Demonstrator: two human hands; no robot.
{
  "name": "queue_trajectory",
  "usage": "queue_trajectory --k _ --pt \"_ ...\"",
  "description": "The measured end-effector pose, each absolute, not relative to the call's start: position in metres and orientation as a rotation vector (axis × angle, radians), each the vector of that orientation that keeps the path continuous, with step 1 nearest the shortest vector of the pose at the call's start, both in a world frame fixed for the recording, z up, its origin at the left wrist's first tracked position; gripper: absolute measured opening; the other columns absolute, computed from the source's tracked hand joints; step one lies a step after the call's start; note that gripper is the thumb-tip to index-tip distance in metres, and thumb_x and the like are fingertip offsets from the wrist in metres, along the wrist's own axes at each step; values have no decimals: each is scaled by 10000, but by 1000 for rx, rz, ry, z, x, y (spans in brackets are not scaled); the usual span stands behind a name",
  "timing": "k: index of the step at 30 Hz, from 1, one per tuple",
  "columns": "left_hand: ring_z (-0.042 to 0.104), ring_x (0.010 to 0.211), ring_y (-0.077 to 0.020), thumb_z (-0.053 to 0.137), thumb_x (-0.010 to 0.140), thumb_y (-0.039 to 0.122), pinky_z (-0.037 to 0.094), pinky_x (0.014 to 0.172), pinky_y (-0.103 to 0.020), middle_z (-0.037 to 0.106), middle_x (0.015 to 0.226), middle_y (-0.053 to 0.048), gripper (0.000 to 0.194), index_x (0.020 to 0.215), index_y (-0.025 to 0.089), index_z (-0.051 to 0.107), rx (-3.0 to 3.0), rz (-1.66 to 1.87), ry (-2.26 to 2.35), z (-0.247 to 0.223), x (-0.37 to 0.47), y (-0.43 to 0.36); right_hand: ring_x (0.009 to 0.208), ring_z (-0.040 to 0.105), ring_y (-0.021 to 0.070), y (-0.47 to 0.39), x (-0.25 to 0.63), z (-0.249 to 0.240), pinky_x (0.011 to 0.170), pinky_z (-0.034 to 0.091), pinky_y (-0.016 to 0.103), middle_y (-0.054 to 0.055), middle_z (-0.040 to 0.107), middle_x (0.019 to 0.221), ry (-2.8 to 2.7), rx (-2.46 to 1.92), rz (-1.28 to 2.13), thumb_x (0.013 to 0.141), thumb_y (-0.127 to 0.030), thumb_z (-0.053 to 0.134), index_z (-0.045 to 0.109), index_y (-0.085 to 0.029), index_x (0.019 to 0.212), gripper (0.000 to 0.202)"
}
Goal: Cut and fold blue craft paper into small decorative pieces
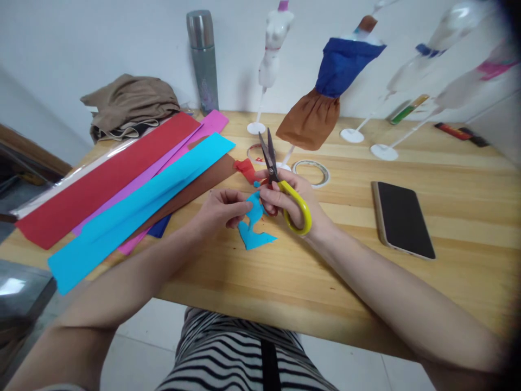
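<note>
My left hand (225, 208) pinches the edge of a small cut piece of light-blue crepe paper (255, 209) between thumb and fingertips. My right hand (295, 190) is closed around a pair of scissors (300, 214) with a yellow and red handle; the dark blades point up and away from me, slightly apart. The right fingertips meet the top of the blue piece, but whether they grip it too I cannot tell. Below the hands lies an angular blue paper scrap (257, 240). A crumpled red paper scrap (245, 169) lies just beyond them.
Folded crepe strips, with a blue strip (142, 209) and a red strip (109, 179), spread left. Behind stand a thermos (204, 65), a bare white mannequin (270, 68) and one in a blue-brown dress (311, 119). A tape roll (325, 176) and phone (402, 220) lie right.
</note>
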State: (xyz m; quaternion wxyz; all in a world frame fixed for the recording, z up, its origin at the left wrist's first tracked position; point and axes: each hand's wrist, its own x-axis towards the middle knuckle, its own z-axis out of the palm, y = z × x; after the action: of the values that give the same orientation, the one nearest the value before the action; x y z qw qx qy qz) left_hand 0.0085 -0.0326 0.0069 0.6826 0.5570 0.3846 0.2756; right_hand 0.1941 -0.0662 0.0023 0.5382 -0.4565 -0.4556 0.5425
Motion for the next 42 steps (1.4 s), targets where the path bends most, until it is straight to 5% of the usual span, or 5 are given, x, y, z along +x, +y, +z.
queue_trajectory --k 21,26,37,42 --pt "381 460 -81 859 772 428 243 475 -267 531 517 31 316 643 196 688 1322 566 860 0 7 -29 478 470 94 -59 203 -4 468 371 234 -92 553 539 -1096 -1101 1395 664 -483 997 692 -231 1010 526" --pt "371 462 -75 843 730 376 265 483 -257 481 488 47 305 587 192 646 1388 597 888 2 9 -31 529 497 78 -58 205 -3 489 378 230 -67 641 686 -1201 -1128 1397 630 -411 993 696 -218 996 509" --pt "380 484 -69 834 758 412 274 490 -238 532 520 48 265 671 182 736 1510 770 947 4 9 -31 636 506 123 -56 202 -1 584 416 269 -54 583 718 -1310 -1117 1190 620 -344 925 686 -243 907 386" --pt "350 423 -71 789 782 503 195 433 -246 452 460 34 382 590 184 702 1369 797 1043 4 6 -29 718 560 179 -60 199 -1 683 501 349 5 664 825 -1444 -1034 863 751 -321 856 737 -279 946 233"
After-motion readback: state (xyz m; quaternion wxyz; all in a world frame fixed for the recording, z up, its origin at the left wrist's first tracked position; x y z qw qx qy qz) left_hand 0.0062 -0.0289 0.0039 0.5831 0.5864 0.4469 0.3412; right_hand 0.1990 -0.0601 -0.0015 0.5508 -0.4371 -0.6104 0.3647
